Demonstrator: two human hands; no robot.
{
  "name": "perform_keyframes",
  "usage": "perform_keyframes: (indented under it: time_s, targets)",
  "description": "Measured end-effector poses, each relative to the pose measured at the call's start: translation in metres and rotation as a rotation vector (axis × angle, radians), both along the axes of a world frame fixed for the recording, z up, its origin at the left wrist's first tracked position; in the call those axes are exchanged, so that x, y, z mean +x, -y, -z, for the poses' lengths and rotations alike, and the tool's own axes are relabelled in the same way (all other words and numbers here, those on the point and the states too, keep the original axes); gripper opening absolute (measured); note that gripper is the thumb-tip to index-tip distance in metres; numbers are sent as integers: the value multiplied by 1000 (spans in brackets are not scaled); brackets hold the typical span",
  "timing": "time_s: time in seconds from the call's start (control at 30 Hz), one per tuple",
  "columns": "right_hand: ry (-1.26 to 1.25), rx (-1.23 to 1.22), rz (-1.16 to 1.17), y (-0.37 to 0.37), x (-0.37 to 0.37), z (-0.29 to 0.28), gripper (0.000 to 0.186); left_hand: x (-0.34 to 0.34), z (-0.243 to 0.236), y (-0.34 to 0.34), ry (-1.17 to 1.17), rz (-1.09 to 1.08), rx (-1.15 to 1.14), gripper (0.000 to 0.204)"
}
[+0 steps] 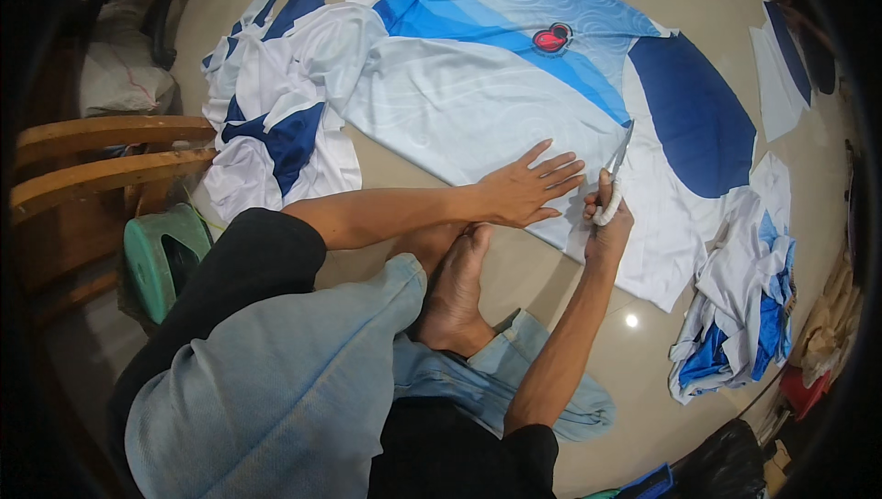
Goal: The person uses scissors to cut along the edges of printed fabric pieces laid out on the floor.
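A large printed fabric sheet (pixel 459 99) in white, light blue and blue lies spread on the floor before me, with a small red and black emblem (pixel 552 38) on it. My left hand (pixel 528 185) rests flat on its near white part, fingers spread. My right hand (pixel 608 219) is closed round the pale, wrapped-looking handles of a pair of scissors (pixel 621 154). The blades point away from me, and their tips meet the fabric at the lower end of the blue print, beside a dark blue panel (pixel 694 113).
Crumpled white and navy fabric (pixel 285 104) is heaped at the left, near a wooden chair frame (pixel 110 173) and a green stool (pixel 165 255). More blue and white scraps (pixel 740 297) lie at the right. A white and navy strip (pixel 781 72) is farther off. My bare foot (pixel 457 297) is close to the fabric's near edge.
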State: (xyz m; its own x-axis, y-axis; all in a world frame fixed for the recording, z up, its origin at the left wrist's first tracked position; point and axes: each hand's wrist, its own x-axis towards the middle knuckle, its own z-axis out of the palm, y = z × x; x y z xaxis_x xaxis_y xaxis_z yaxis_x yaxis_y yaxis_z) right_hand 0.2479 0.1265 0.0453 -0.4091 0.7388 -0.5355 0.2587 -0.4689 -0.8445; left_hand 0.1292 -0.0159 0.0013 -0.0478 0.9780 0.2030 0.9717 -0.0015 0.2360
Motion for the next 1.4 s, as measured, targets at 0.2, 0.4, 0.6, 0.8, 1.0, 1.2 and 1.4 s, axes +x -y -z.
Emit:
perform_keyframes:
  time_s: [0.2, 0.4, 0.6, 0.8, 1.0, 1.2, 1.4]
  targets:
    - [0, 134, -84, 3, 41, -25, 47, -22, -6, 8, 159, -149, 13, 70]
    - [493, 1035, -73, -66, 109, -13, 52, -101, -11, 43, 74, -496, 49, 71]
    - [572, 1006, -117, -40, 150, 10, 56, -108, -3, 92, -27, -467, -104, 72]
    - [611, 899, -98, 46, 193, -4, 57, -93, -17, 148, -6, -341, -207, 71]
    - [441, 712, -19, 91, 177, -40, 57, -96, -33, 144, 157, -248, -92, 67]
    - [407, 980, -34, 0, 95, -19, 54, -155, -27, -16, -5, -62, 137, 57]
    - [568, 1243, -90, -98, 73, 7, 53, -212, 13, -75, -129, -336, -59, 67]
